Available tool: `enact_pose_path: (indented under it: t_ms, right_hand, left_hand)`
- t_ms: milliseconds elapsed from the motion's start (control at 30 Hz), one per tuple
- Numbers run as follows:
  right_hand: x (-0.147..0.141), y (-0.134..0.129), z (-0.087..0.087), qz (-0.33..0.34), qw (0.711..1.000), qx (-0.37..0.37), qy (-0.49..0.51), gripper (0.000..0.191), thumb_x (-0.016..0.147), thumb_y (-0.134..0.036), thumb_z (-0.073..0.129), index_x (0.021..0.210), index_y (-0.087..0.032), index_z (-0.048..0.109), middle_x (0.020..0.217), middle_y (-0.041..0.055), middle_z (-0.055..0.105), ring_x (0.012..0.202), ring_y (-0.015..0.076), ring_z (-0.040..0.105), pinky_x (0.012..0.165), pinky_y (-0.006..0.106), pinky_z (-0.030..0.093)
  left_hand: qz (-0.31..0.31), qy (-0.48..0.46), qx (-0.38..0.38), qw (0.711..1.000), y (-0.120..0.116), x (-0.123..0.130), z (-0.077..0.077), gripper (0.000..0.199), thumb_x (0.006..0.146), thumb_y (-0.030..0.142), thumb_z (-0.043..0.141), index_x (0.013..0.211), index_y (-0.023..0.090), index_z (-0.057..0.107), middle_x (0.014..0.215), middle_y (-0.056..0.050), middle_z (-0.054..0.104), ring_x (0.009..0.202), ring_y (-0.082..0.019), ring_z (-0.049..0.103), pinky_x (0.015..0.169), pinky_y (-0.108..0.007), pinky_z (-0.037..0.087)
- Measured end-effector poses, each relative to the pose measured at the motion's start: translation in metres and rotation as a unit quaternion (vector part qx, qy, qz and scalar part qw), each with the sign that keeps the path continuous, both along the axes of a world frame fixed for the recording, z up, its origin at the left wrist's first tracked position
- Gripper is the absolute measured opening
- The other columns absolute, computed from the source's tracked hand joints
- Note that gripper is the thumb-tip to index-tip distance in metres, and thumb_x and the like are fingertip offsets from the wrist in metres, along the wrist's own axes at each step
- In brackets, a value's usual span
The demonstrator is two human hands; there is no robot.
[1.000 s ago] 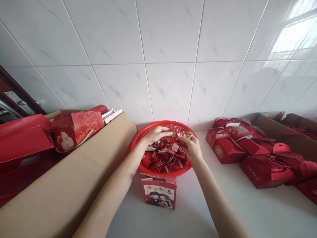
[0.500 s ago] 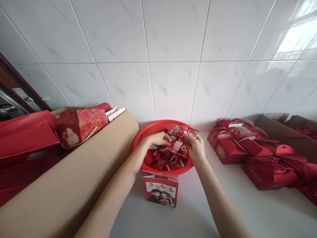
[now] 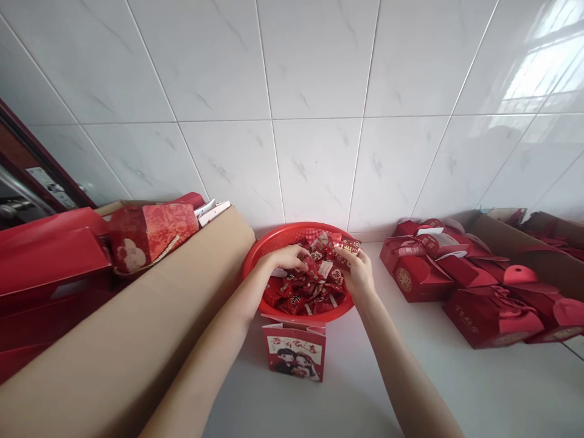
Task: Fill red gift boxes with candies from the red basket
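A red plastic basket (image 3: 252, 255) against the tiled wall holds a heap of red wrapped candies (image 3: 298, 302). My left hand (image 3: 288, 257) reaches over its left side, fingers curled down, with a red wrapped candy (image 3: 312, 267) at the fingertips. On the right side of the heap, my right hand (image 3: 358, 272) is closed on candy packets with gold print (image 3: 350, 244); how many it holds cannot be made out. In front of the basket stands a small red gift box (image 3: 294, 353) with a cartoon couple on its face, its top open.
At the left, a long cardboard box (image 3: 182, 292) holds red boxes and a patterned red bag (image 3: 150, 234). Several red gift boxes (image 3: 422, 277) with ribbons sit on the white counter (image 3: 347, 383) at the right, beside another cardboard box (image 3: 515, 246).
My left hand has dipped slightly toward the heap, and a red candy now shows at its fingertips. My right hand still grips its packets. The view has shifted slightly.
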State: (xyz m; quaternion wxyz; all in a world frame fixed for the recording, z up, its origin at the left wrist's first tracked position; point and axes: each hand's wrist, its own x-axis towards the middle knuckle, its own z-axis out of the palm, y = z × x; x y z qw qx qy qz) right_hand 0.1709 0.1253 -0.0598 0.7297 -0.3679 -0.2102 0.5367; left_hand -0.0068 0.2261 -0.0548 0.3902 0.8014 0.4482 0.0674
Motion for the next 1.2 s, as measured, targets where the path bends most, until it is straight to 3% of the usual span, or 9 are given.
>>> enact_pose_path:
  t_ms: [200, 367, 633, 833, 933, 1067, 1133, 1200]
  right_hand:
    - [0.000, 0.001, -0.003, 0.010, 1.000, 0.014, -0.002, 0.027, 0.053, -0.019, 0.084, 0.076, -0.017, 0.069, 0.072, 0.0025, 0.075, 0.061, 0.0185, 0.070, 0.057, 0.028, 0.057]
    - [0.001, 0.003, -0.005, 0.021, 1.000, 0.015, -0.005, 0.031, 0.050, -0.020, 0.086, 0.075, -0.017, 0.068, 0.071, 0.0033, 0.075, 0.062, 0.0190, 0.070, 0.056, 0.028, 0.058]
    - [0.003, 0.003, -0.002, 0.047, 0.999, 0.022, 0.004, 0.036, 0.050, -0.020, 0.089, 0.079, -0.018, 0.067, 0.075, 0.0020, 0.075, 0.065, 0.0171, 0.070, 0.061, 0.028, 0.059]
    - [0.005, 0.002, 0.001, 0.078, 0.995, 0.065, 0.013, 0.036, 0.051, -0.023, 0.090, 0.080, -0.018, 0.069, 0.080, 0.0010, 0.075, 0.072, 0.0165, 0.070, 0.070, 0.028, 0.061]
    - [0.004, -0.005, 0.010, 0.123, 0.990, 0.070, -0.011, 0.035, 0.053, -0.024, 0.091, 0.080, -0.017, 0.070, 0.081, 0.0019, 0.076, 0.073, 0.0176, 0.071, 0.069, 0.029, 0.061]
    - [0.002, -0.021, 0.030, 0.143, 0.985, 0.083, -0.045, 0.037, 0.051, -0.024, 0.092, 0.079, -0.016, 0.070, 0.079, 0.0037, 0.075, 0.068, 0.0191, 0.071, 0.063, 0.029, 0.059]
    - [0.001, -0.029, 0.041, 0.138, 0.984, 0.102, -0.055, 0.036, 0.050, -0.024, 0.092, 0.079, -0.016, 0.071, 0.078, 0.0038, 0.075, 0.067, 0.0194, 0.070, 0.063, 0.030, 0.059]
    - [0.003, -0.036, 0.049, 0.137, 0.981, 0.116, -0.071, 0.034, 0.051, -0.024, 0.092, 0.077, -0.016, 0.071, 0.075, 0.0028, 0.075, 0.065, 0.0183, 0.069, 0.061, 0.029, 0.058]
  left_hand:
    - [0.028, -0.230, -0.044, 0.972, -0.002, 0.004, 0.007, 0.038, 0.064, 0.027, 0.079, 0.100, 0.018, 0.073, 0.106, -0.006, 0.075, 0.103, -0.025, 0.066, 0.087, -0.033, 0.049]
    - [0.036, -0.336, -0.072, 0.939, -0.007, 0.007, 0.012, 0.049, 0.064, 0.028, 0.084, 0.108, 0.015, 0.069, 0.102, -0.008, 0.075, 0.097, -0.022, 0.068, 0.091, -0.036, 0.050]
    - [0.029, -0.363, -0.023, 0.931, -0.016, 0.017, 0.024, 0.036, 0.061, 0.031, 0.087, 0.087, 0.013, 0.070, 0.086, -0.004, 0.073, 0.081, -0.018, 0.066, 0.080, -0.032, 0.051]
    - [0.071, -0.383, 0.014, 0.921, -0.038, 0.017, 0.031, 0.042, 0.057, 0.038, 0.090, 0.085, 0.014, 0.070, 0.078, -0.002, 0.071, 0.074, -0.016, 0.065, 0.075, -0.030, 0.051]
    - [0.097, -0.389, 0.020, 0.916, -0.055, 0.012, 0.033, 0.048, 0.058, 0.040, 0.090, 0.095, 0.014, 0.070, 0.084, -0.004, 0.073, 0.079, -0.019, 0.067, 0.079, -0.033, 0.053]
    - [0.117, -0.396, 0.022, 0.911, -0.084, -0.005, 0.043, 0.064, 0.067, 0.040, 0.086, 0.123, 0.019, 0.061, 0.093, -0.004, 0.073, 0.089, -0.021, 0.069, 0.085, -0.034, 0.053]
    - [0.090, -0.389, 0.020, 0.917, -0.104, -0.020, 0.052, 0.057, 0.076, 0.044, 0.079, 0.125, 0.022, 0.059, 0.101, -0.005, 0.072, 0.097, -0.023, 0.069, 0.090, -0.036, 0.053]
    - [0.043, -0.344, 0.034, 0.937, -0.124, -0.037, 0.062, 0.037, 0.082, 0.044, 0.074, 0.110, 0.022, 0.066, 0.112, -0.008, 0.070, 0.109, -0.026, 0.065, 0.095, -0.036, 0.051]
